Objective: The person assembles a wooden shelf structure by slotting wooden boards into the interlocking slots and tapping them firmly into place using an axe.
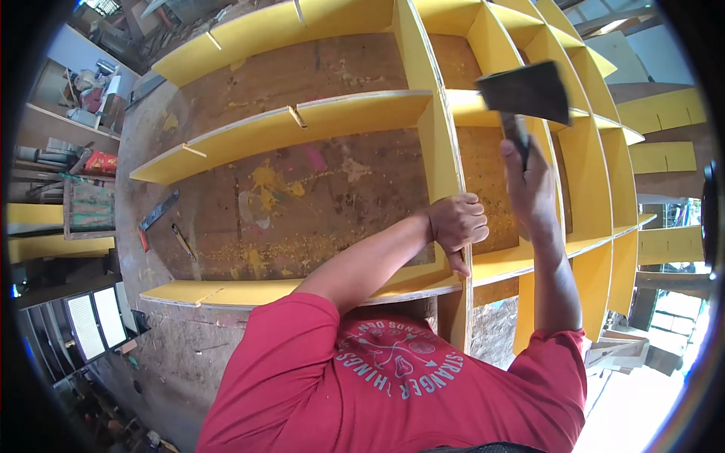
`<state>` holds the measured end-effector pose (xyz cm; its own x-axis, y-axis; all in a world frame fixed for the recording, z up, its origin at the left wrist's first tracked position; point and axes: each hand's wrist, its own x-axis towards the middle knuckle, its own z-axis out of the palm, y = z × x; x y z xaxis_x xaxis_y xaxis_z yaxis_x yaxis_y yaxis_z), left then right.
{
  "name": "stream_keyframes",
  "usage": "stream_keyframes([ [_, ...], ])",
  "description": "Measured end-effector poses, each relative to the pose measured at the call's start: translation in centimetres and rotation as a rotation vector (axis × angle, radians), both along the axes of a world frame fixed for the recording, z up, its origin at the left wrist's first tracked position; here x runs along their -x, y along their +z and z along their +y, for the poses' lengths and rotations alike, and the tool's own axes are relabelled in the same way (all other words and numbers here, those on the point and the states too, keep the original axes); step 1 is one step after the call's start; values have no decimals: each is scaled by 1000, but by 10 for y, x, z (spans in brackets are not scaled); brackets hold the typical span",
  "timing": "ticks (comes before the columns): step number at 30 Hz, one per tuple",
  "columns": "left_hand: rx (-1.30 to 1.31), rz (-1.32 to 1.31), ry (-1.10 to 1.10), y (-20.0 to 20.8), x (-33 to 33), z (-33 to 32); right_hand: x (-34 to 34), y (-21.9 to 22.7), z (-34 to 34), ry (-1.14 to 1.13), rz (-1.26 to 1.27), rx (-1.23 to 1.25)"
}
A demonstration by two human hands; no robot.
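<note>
A yellow-painted plywood grid of interlocking panels lies on the work surface in front of me. My left hand [459, 223] is closed around the top edge of the long upright panel [442, 143] in its middle, near the close end. Raised above the grid, my right hand [533, 181] grips the short handle of a hatchet [529, 92]. Its dark, broad head is slightly blurred and hangs apart from the panels. To the left, a slotted yellow crosspiece [249, 137] meets the long panel; a nearer crosspiece [249, 291] runs beside my left forearm.
A blue-bladed handsaw [159, 211] and a narrow hand tool [183, 241] lie on the paint-spattered brown board [302, 204] at left. More yellow slotted boards [664, 157] are at far right. A shelf with tools and a red bag [100, 162] stands at far left.
</note>
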<state>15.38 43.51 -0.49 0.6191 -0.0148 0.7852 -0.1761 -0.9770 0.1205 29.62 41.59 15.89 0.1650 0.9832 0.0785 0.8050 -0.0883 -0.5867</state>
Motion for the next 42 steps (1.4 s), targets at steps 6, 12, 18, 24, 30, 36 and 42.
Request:
stream_keyframes([
  [6, -24, 5, -33, -25, -11, 0, -14, -45, 9, 81, -267, 153],
  [12, -15, -22, 9, -5, 1, 2, -3, -5, 68, 62, -118, -21],
  [18, -23, -4, -12, -7, -8, -1, -5, -33, 158, -16, -78, -289],
  [24, -33, -45, 29, -20, -10, -2, -20, -50, 181, 184, -306, 76],
  [30, -1, -29, 26, -20, -7, -5, 14, 9, 165, -85, 200, -366],
  [36, -73, -45, 40, -15, -9, 7, -13, -56, 180, 201, -337, 96],
  [42, -53, -42, 43, -13, -8, -2, 7, -13, 169, -18, -82, -258],
])
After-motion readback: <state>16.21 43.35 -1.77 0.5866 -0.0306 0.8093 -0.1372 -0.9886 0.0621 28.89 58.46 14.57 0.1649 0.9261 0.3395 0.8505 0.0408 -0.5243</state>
